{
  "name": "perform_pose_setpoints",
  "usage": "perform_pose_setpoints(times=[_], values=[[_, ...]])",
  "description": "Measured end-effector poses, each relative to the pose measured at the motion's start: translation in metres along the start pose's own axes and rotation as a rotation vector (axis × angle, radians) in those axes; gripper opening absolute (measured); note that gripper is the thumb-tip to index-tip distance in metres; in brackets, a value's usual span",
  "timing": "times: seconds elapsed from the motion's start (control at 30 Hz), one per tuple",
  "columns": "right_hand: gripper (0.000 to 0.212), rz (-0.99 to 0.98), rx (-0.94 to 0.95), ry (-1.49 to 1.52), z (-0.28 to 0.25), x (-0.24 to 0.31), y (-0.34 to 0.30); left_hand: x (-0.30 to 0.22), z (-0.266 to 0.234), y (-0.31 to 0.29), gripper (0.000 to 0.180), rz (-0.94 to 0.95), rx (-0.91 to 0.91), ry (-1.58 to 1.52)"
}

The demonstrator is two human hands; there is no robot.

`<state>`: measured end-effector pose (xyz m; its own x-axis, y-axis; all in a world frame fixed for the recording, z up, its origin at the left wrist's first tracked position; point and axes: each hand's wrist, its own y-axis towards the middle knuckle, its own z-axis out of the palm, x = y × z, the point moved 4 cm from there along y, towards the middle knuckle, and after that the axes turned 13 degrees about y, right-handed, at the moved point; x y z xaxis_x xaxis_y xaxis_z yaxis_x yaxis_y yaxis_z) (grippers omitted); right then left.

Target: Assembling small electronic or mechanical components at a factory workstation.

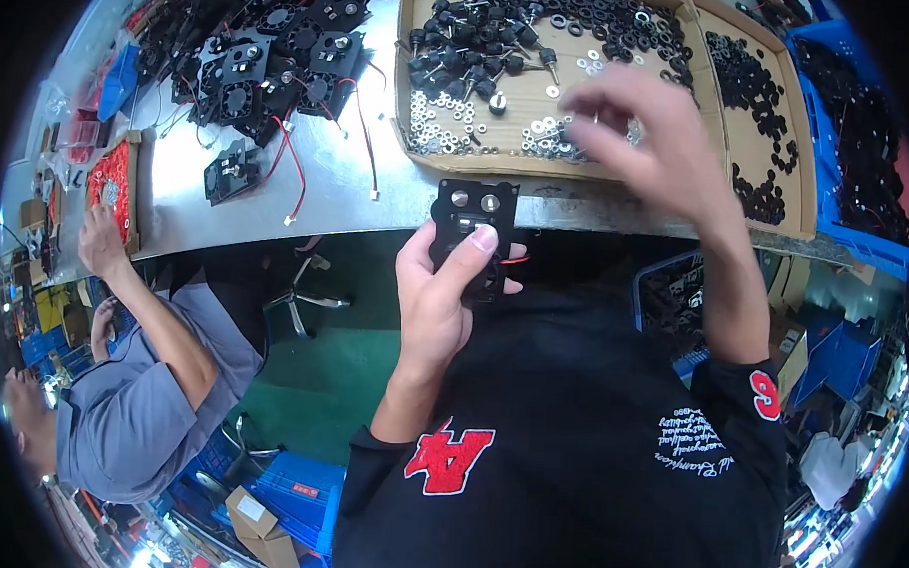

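Note:
My left hand (439, 283) is wrapped round a small black plate-like assembly (497, 215), thumb across its face, just off the bench's front edge. Two round metal posts show at the assembly's top, and a red wire sticks out at its right side. Over the cardboard tray (469, 164) hovers my right hand (660, 141), blurred by motion. Its thumb and fingers point left, above small white and silver washers (542, 129); whether they hold anything is unclear. Black knobs with metal shafts (468, 54) lie heaped in the tray's left part, and black rings (624, 15) are strewn farther back.
Black fan assemblies (272, 67) with red and black leads pile up on the metal bench (353, 180) at left. A second tray section (770, 125) and a blue bin (839, 167) stand right. A co-worker (150, 404) sits at left, reaching to a red-lined box (127, 192).

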<state>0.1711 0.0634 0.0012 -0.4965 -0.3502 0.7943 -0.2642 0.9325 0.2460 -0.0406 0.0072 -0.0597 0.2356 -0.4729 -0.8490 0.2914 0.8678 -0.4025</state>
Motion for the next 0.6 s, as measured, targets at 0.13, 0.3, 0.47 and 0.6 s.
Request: perform_pose_setpoints(times=[0.13, 0.3, 0.47, 0.6], values=[[0.032, -0.125, 0.037, 0.158, 0.025, 0.042, -0.029, -0.007, 0.015, -0.003, 0.043, 0.072, 0.016, 0.147], [0.028, -0.295, -0.051, 0.022, 0.030, 0.038, -0.041, -0.009, 0.028, -0.009, 0.037, 0.231, -0.047, 0.384], [0.024, -0.296, -0.052, -0.125, 0.029, 0.030, -0.038, 0.000, 0.031, 0.000, 0.038, 0.386, -0.081, 0.723], [0.023, -0.269, -0.065, -0.031, 0.022, 0.023, -0.039, 0.000, 0.038, 0.000, 0.039, 0.391, -0.124, 0.762]])
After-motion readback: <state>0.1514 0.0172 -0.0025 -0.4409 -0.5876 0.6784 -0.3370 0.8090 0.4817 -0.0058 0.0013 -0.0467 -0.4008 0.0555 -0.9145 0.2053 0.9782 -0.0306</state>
